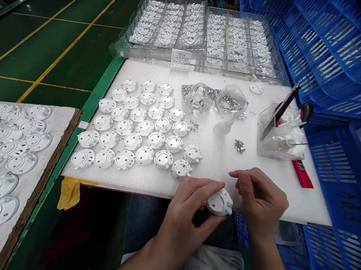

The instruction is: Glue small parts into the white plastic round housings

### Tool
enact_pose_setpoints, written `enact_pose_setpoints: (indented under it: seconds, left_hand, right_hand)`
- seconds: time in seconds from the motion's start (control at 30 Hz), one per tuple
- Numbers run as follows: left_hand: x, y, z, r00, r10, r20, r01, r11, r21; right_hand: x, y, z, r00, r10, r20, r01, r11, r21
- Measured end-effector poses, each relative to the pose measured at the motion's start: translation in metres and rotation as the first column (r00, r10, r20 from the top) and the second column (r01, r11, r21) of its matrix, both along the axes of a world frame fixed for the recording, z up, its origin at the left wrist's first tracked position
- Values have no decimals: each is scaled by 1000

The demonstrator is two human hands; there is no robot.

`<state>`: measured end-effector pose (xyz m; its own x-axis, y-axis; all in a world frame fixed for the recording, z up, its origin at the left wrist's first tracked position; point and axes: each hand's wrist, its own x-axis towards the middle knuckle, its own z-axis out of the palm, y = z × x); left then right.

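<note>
Wearer's kit, head cam: pale grey-white soft fabric top (222, 257), dark block-letter print (194, 269) on the front, reads "CUTE", upside down from this view. Next to the lettering: thin dark line drawing with rounded outlines, cut off by the frame edge, subject unclear. Below the top: dark blue denim-look trousers (147, 218), mostly in shadow, weave hard to make out. Left hand (184, 212) and right hand (262, 201) both bare, five-fingered, ungloved. Visible stretch of both forearms (267, 258) bare too.
</note>
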<state>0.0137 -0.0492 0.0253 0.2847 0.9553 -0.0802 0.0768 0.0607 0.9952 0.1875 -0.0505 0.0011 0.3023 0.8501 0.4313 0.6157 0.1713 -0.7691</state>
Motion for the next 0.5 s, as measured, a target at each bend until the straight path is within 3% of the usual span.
enact_pose_setpoints:
  seconds: [0.1, 0.17, 0.23, 0.3, 0.37, 0.5]
  left_hand:
    - [-1, 2, -6, 1000, -13, 0, 13, 996, 93]
    - [-2, 4, -10, 995, -51, -87, 68, 974, 215]
    - [-2, 7, -14, 970, -29, -242, 139, 883, 448]
    - [-2, 11, -18, 922, 65, -382, 217, 730, 648]
    - [-3, 17, -20, 871, 133, -474, 292, 636, 714]
    - [-3, 24, -20, 802, 151, -577, 353, 660, 663]
  right_hand:
    - [0, -1, -1, 1000, -9, -10, 9, 1000, 8]
    - [0, -1, -2, 1000, -13, -15, 13, 1000, 8]
    - [0, 0, -2, 1000, -13, -11, 13, 1000, 8]
    - [0, 0, -2, 1000, -14, -5, 14, 1000, 12]
    - [0, 0, -1, 1000, -15, -3, 15, 1000, 19]
    - [0, -1, -2, 1000, -16, 1, 16, 1000, 22]
